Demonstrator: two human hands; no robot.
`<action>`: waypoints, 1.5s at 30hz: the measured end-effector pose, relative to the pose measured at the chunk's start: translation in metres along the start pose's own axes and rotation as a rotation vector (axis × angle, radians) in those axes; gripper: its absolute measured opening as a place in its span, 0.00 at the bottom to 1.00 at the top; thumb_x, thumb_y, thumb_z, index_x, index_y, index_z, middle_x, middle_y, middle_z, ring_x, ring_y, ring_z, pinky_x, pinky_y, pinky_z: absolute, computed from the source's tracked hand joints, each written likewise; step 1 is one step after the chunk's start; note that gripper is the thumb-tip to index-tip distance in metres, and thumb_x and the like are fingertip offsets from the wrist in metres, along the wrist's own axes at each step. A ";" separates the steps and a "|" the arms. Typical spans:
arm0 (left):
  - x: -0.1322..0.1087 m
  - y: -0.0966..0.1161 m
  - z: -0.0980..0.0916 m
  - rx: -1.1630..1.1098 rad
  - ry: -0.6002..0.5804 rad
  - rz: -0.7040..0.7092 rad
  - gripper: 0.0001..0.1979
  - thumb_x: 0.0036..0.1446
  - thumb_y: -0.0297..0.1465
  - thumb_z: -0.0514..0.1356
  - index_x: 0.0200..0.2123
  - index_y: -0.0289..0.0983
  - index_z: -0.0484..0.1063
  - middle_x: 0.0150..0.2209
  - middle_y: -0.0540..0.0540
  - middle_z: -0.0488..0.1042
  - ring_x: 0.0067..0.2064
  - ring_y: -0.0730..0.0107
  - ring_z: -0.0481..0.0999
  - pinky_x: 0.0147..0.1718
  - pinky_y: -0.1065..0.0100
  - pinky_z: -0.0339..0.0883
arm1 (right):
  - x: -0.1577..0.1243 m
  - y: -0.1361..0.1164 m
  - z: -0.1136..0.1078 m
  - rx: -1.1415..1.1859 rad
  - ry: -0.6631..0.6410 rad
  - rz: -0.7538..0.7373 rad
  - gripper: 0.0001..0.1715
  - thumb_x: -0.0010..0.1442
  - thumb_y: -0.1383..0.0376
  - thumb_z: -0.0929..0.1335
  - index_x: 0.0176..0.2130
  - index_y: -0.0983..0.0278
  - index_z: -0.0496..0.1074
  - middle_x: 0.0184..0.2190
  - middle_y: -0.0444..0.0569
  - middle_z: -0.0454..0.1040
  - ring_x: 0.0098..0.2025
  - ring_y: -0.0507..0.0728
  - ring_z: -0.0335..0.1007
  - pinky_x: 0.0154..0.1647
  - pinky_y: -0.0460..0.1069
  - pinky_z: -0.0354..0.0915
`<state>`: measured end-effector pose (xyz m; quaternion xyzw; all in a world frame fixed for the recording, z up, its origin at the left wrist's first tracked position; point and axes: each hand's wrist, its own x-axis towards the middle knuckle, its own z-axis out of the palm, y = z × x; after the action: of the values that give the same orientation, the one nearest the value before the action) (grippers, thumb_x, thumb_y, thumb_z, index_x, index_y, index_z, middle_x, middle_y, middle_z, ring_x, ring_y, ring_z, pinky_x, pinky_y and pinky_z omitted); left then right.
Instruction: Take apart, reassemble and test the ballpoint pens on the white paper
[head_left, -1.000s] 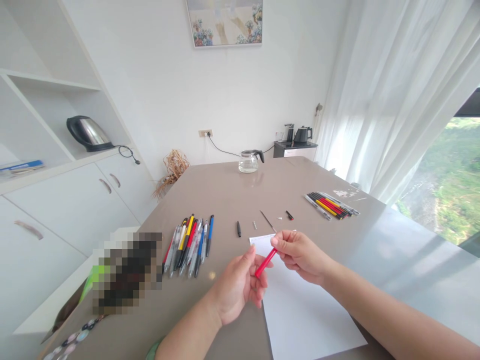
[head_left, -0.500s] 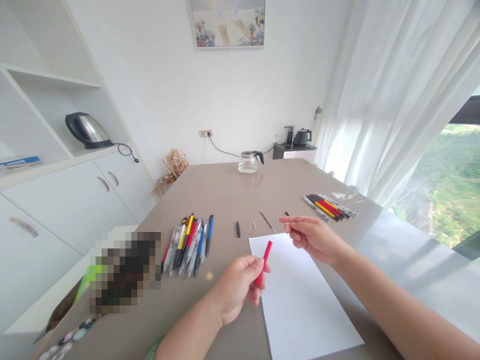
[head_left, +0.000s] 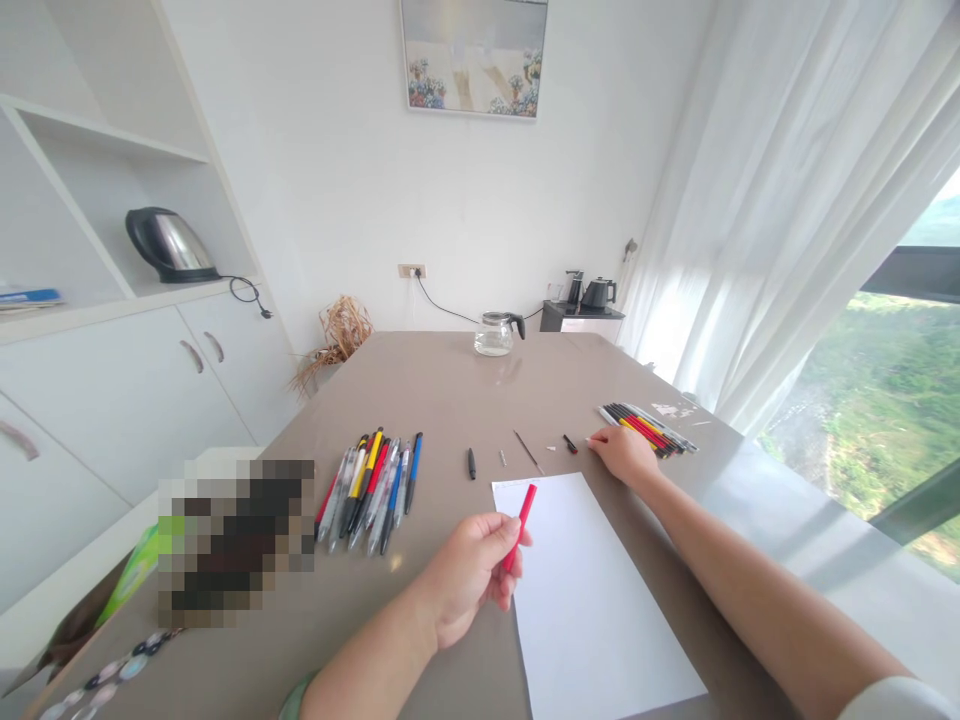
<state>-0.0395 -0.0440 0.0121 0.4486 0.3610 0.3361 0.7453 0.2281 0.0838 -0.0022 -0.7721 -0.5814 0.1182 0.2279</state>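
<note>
My left hand is wrapped round a red pen barrel, held tilted over the left edge of a white sheet of paper. My right hand is low at the table, its fingers pinched beside the right-hand row of pens; what lies at the fingertips is too small to name. Left of it lie a small black and red pen part, a tiny white piece, a thin ink refill, a small spring-like piece and a black pen grip.
Several loose pens lie at the left, and a row of pens at the right, near white scraps. A glass pot stands at the table's far end. A bead string lies front left.
My right hand has moved right and down to the table beside the row of pens. A tiny white piece now lies beside the refill. The left hand still holds the red barrel.
</note>
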 end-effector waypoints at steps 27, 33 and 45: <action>-0.002 0.002 0.006 0.062 -0.063 -0.007 0.15 0.52 0.41 0.53 0.29 0.33 0.65 0.24 0.48 0.65 0.22 0.77 0.65 0.22 0.72 0.60 | -0.160 -0.077 -0.011 0.991 -0.625 -0.340 0.11 0.54 0.58 0.63 0.27 0.63 0.66 0.20 0.43 0.69 0.26 0.51 0.63 0.27 0.46 0.57; -0.001 0.000 0.009 0.271 0.006 0.059 0.19 0.54 0.43 0.49 0.31 0.33 0.67 0.26 0.47 0.67 0.23 0.76 0.65 0.23 0.71 0.61 | -0.155 -0.071 -0.010 1.117 -0.495 -0.176 0.13 0.52 0.56 0.64 0.27 0.65 0.66 0.23 0.45 0.67 0.25 0.50 0.61 0.24 0.45 0.56; -0.017 0.005 0.012 1.324 -0.135 0.296 0.19 0.53 0.39 0.51 0.49 0.47 0.63 0.57 0.47 0.54 0.59 0.56 0.45 0.54 0.53 0.40 | 0.004 -0.008 -0.054 -0.088 0.038 -0.046 0.14 0.53 0.61 0.59 0.25 0.67 0.66 0.22 0.50 0.68 0.22 0.53 0.62 0.22 0.47 0.55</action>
<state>-0.0386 -0.0614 0.0245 0.8747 0.3780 0.1141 0.2809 0.2466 0.0783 0.0486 -0.7699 -0.5992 0.0726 0.2071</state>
